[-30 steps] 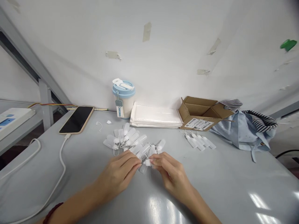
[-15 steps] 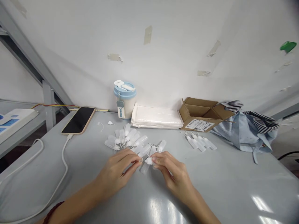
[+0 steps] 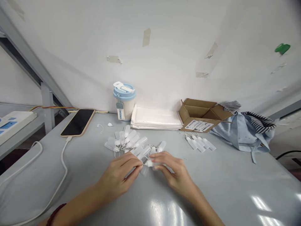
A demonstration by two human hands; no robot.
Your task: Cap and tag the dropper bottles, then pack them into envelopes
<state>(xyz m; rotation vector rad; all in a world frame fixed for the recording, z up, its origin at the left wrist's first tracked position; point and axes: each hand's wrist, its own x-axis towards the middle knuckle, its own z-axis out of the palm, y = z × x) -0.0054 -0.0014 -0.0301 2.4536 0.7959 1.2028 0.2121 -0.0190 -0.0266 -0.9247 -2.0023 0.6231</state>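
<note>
Forward shifted our right hand [image 3: 176, 173], its fingers closed on a small plastic bottle's white cap [image 3: 148, 163], our left hand [image 3: 117, 179] pinched together just beside it.

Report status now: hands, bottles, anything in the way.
Right hand on small white cap, left hand beside it. Translucent plastic bottles piled just ahead. White charging cable off to the left.

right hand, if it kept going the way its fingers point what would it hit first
The right hand meets the white bottle cap at its fingertips first, then the left hand, though depth is unclear.
</note>
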